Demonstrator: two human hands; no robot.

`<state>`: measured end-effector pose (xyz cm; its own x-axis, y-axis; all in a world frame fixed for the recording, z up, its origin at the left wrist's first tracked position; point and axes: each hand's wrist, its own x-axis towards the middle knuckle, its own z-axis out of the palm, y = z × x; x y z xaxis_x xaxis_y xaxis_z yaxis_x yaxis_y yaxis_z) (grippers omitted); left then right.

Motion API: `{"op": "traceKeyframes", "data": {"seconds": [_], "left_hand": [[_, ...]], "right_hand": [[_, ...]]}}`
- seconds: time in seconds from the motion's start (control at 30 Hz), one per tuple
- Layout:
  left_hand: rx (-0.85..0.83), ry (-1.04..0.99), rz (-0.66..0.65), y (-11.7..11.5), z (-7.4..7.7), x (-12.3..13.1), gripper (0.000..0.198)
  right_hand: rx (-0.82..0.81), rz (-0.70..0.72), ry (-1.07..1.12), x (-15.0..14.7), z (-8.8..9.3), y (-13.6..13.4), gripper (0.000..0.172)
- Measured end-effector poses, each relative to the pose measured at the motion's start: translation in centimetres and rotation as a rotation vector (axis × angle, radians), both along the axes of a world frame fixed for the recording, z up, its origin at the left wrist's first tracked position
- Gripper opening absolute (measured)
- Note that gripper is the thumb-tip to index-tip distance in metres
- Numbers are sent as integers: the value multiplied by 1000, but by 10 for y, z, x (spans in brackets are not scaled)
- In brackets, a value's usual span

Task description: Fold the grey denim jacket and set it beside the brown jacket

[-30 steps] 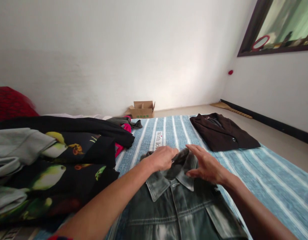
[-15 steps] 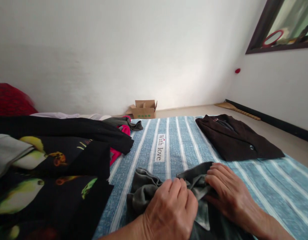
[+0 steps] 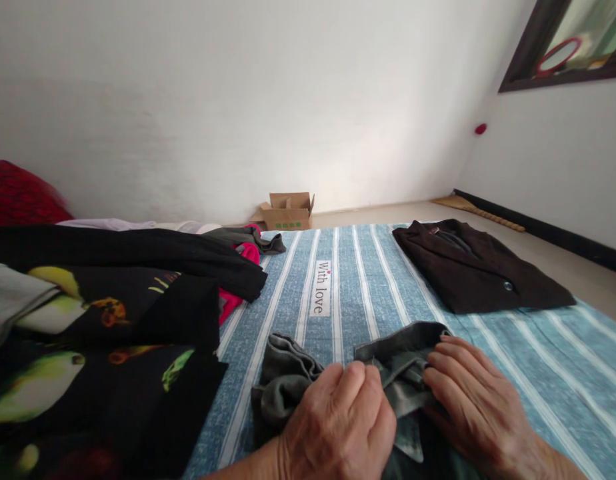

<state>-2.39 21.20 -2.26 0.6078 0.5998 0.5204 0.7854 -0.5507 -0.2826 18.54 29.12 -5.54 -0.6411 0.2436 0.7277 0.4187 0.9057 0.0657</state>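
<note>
A crumpled dark grey-green garment (image 3: 288, 390) lies at the near edge of view, on a blue and white striped bed sheet (image 3: 283, 293). My left hand (image 3: 343, 420) is closed on the middle of its cloth, knuckles up. On the right side my right hand (image 3: 475, 403) grips the garment's upper edge, fingers curled over and the thumb hidden. Between the two hands the cloth is bunched, with a pale patch below. Both hands cover much of the garment, and its lower part runs out of view.
A folded dark brown jacket (image 3: 475, 270) lies on the right of the sheet. At left are black printed clothes (image 3: 133, 380), a black garment (image 3: 138, 253) and bright pink cloth (image 3: 231, 303). An open cardboard box (image 3: 287, 217) stands by the wall, and a window (image 3: 563, 47) is at upper right.
My right hand has shifted slightly right with the garment's edge, and the cloth between my hands is spread a little wider. The left hand keeps its hold. The camera has tilted slightly.
</note>
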Motion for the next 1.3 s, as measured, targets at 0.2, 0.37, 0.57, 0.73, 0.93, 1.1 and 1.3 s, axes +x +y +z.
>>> {"op": "traceKeyframes", "data": {"seconds": [0.2,0.37,0.57,0.73,0.93,1.1,1.3], "left_hand": [[-4,-25,-24,1,3,-1,26],[27,-54,-28,7,1,-2,25],[64,-65,-11,13,-1,-4,26],[62,-63,2,15,-1,-4,28],[17,-55,-8,15,-1,-4,26],[-190,-34,66,31,1,-10,21],[-700,-130,394,73,1,-32,11]], "right_hand": [[-17,21,-10,1,-2,2,12],[-40,35,-26,-1,-1,2,12],[-101,26,-27,-6,3,2,11],[-116,33,-35,-7,4,3,12],[-133,29,-41,-7,4,3,11],[-228,-93,-95,-16,8,14,11],[-401,-252,-165,-28,2,35,60]]}}
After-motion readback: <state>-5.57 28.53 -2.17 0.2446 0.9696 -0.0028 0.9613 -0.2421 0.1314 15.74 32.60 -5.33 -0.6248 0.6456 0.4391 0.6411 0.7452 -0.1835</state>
